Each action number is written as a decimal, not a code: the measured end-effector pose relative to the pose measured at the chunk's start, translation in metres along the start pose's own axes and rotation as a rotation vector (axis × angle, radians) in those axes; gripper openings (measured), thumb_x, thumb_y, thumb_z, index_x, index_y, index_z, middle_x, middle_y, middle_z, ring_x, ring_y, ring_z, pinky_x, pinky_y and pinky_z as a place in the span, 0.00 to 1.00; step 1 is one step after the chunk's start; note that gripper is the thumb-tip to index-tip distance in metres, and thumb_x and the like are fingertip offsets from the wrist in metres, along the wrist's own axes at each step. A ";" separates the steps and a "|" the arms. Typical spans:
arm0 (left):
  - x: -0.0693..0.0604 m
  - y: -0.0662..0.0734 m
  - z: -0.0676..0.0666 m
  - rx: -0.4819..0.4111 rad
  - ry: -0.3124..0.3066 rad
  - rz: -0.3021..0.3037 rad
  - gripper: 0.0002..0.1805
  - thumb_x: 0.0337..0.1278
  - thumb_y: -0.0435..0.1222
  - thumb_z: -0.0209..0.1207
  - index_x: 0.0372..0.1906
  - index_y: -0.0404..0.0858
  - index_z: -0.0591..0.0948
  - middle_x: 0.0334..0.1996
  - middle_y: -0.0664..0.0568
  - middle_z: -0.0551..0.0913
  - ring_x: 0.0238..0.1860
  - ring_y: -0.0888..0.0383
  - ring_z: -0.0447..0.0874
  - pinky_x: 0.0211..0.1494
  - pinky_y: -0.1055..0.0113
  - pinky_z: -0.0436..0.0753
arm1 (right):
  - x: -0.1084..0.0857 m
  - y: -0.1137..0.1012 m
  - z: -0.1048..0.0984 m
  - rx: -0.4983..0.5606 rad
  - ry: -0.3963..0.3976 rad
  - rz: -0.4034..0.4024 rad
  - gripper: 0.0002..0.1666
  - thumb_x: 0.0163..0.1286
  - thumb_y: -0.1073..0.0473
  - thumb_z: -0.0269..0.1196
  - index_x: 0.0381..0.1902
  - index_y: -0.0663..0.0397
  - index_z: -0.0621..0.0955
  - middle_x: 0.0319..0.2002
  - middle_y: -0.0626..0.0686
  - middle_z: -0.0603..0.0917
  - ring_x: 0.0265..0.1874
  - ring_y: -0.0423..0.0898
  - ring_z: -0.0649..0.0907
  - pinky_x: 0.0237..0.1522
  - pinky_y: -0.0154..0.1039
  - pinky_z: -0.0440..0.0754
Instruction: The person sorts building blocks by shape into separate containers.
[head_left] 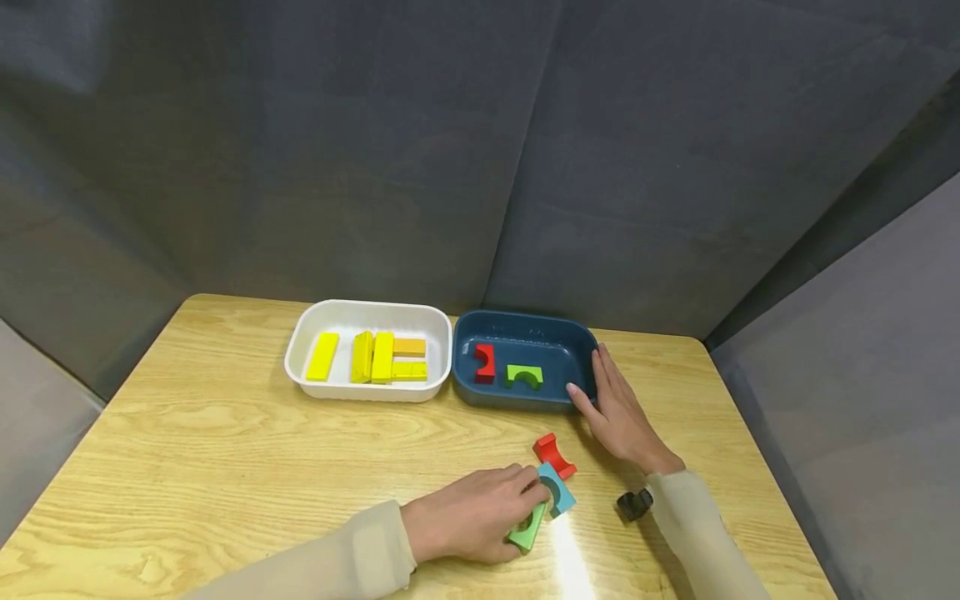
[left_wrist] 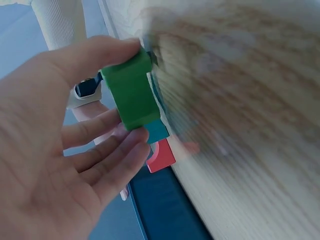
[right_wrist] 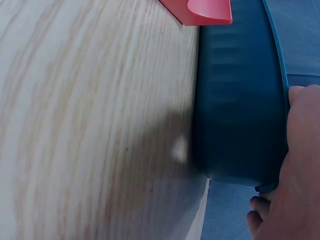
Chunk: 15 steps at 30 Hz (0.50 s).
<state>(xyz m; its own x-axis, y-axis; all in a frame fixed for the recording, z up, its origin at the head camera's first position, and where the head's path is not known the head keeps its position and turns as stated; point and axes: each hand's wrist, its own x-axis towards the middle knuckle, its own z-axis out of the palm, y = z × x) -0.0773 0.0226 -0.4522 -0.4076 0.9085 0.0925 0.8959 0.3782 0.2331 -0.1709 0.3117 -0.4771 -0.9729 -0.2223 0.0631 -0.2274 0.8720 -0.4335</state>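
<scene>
My left hand (head_left: 480,512) pinches a green arch block (head_left: 527,529) between thumb and fingers, low over the table. In the left wrist view the green block (left_wrist: 132,92) spans from thumb to fingertips. Just beyond it lie a light blue arch block (head_left: 557,490) and a red arch block (head_left: 555,457). My right hand (head_left: 622,412) holds the right end of a dark blue bin (head_left: 525,402), its thumb over the rim and its fingers along the outer side. Inside that bin are a red arch block (head_left: 484,363) and a green arch block (head_left: 524,375).
A white bin (head_left: 367,393) stands against the blue bin's left side. It holds several yellow rectangular blocks (head_left: 322,357) and an orange one (head_left: 409,347). Grey panels (head_left: 375,167) rise behind and beside the wooden table (head_left: 225,467).
</scene>
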 end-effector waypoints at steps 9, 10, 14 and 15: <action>-0.008 -0.001 -0.003 -0.077 -0.019 -0.035 0.37 0.59 0.50 0.75 0.71 0.44 0.76 0.59 0.58 0.77 0.51 0.68 0.74 0.53 0.81 0.77 | 0.000 0.000 0.000 0.004 -0.006 -0.003 0.53 0.86 0.34 0.47 0.88 0.62 0.42 0.88 0.60 0.37 0.86 0.64 0.45 0.82 0.71 0.48; -0.009 -0.002 -0.004 -0.083 -0.017 -0.040 0.37 0.59 0.50 0.75 0.71 0.44 0.76 0.59 0.58 0.77 0.51 0.68 0.74 0.54 0.81 0.78 | 0.000 0.000 0.000 0.004 -0.006 -0.003 0.53 0.86 0.34 0.47 0.88 0.62 0.42 0.88 0.59 0.37 0.86 0.64 0.45 0.82 0.70 0.48; -0.012 -0.004 -0.005 -0.096 -0.006 -0.052 0.37 0.59 0.51 0.75 0.70 0.44 0.76 0.58 0.59 0.76 0.50 0.68 0.74 0.54 0.81 0.78 | 0.000 0.000 0.000 0.001 -0.002 0.000 0.53 0.86 0.34 0.48 0.88 0.62 0.42 0.88 0.58 0.36 0.86 0.64 0.45 0.82 0.70 0.48; -0.013 -0.005 -0.006 -0.100 -0.004 -0.055 0.36 0.59 0.51 0.74 0.70 0.45 0.76 0.57 0.59 0.76 0.50 0.68 0.73 0.54 0.81 0.78 | 0.000 0.000 0.000 -0.001 -0.003 0.001 0.53 0.86 0.34 0.48 0.88 0.62 0.42 0.88 0.58 0.36 0.86 0.64 0.45 0.82 0.70 0.48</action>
<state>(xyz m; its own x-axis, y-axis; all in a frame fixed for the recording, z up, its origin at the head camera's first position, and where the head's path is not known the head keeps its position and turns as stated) -0.0774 0.0076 -0.4491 -0.4544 0.8878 0.0730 0.8502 0.4077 0.3330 -0.1714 0.3120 -0.4771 -0.9730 -0.2227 0.0603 -0.2265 0.8725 -0.4328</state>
